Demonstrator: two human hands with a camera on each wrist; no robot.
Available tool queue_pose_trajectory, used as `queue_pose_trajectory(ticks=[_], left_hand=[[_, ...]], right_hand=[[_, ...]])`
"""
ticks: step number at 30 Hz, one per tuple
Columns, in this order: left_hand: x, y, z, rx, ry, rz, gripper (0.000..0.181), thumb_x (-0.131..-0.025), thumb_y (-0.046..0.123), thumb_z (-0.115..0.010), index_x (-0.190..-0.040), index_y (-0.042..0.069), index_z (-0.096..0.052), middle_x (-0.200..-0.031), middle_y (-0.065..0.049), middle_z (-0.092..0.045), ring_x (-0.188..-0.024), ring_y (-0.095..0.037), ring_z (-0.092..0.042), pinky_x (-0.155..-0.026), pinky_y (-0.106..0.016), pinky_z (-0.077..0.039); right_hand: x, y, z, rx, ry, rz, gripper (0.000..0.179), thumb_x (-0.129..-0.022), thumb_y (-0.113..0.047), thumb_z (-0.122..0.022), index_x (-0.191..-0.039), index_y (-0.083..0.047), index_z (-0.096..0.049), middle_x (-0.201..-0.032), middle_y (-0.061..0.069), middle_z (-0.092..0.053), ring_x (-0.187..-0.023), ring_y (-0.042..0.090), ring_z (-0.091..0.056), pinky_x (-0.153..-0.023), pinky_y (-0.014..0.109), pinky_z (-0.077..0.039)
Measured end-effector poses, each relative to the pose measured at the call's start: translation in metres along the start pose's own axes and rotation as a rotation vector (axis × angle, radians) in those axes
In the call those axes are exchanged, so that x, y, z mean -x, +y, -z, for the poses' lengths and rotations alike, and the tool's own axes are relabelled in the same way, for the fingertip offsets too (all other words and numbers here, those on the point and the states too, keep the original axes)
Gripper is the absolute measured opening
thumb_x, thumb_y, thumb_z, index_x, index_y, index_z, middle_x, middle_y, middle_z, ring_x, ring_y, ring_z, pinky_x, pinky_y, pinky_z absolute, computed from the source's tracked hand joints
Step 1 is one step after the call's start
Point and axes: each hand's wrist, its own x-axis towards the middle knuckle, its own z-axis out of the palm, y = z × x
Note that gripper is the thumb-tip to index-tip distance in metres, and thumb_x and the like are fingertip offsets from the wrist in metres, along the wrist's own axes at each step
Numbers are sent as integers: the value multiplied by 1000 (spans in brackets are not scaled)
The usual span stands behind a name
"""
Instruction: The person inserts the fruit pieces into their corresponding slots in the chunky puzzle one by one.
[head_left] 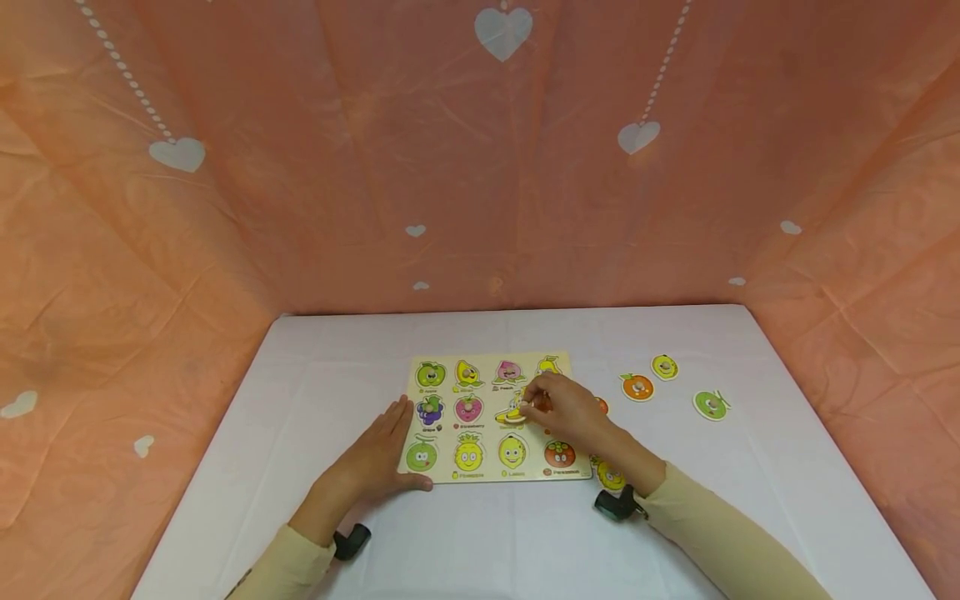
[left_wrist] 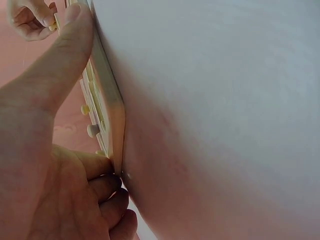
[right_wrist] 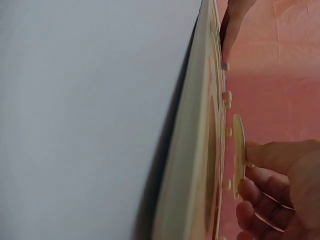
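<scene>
A wooden fruit puzzle board lies on the white table. My left hand rests against its near left corner, fingers straight along the left edge and thumb along the front edge. Over the board's right half, my right hand pinches a yellow banana piece by its knob. The right wrist view shows this piece edge-on, raised a little off the board. Near it are a pink peach, a lemon and a persimmon. The right hand covers part of the board's right column.
Loose pieces lie right of the board: an orange one, a round yellow one and a green one. Another yellow piece lies by the right wrist, partly covered. Orange cloth hangs behind the table.
</scene>
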Motion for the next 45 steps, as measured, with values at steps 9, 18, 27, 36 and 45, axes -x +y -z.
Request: queue_pose_trajectory(ticks=[9,18,27,36,45], left_hand=[[0,-1,-1,-3,-5,7,132,-78,53,-93,-165,-13,-19,-175,-30,-16,-163,-45,-17,-132,-56,-22],[0,-1,0,1,-8,10,133,-79,54,-93,-166,-13,-18,-176,-29,-15,-163,-45,-17,-132,-56,-21],[-1,-2,0,-7,-7,1,133,-79,54,-92,-165,-13,-18,-175,-30,-15,-163,-45,-17,-132,-56,-21],[-1,-3,0,-23,-8,3,133,-79,55,-92,-165,-13,-18,-175,-30,-15,-163,-45,-17,-132,-56,-22],[0,-1,1,-24,-3,3,132,-79,53,-93,-165,-14,-19,-175,-31,-16,-163,-45,-18,-132,-56,-22]], right_hand=[[-6,-6,-9,20,-18,-43,16,-94,-29,-86,-94,-20,-72,-85,-9,-58,-77,8,-54,-67,27,-48],[-11,-12,-12,56,-39,-84,18,-93,-31,-86,-91,-20,-72,-82,-10,-60,-76,10,-54,-69,30,-48],[-14,-14,-14,96,-56,-99,20,-93,-32,-87,-90,-21,-71,-81,-9,-59,-76,11,-53,-69,31,-47],[-15,-15,-12,107,-64,-78,20,-93,-32,-86,-88,-21,-70,-81,-10,-59,-76,10,-53,-69,30,-47],[-16,-16,-11,98,-88,-86,20,-93,-31,-86,-88,-21,-69,-82,-9,-58,-76,11,-53,-70,30,-47]])
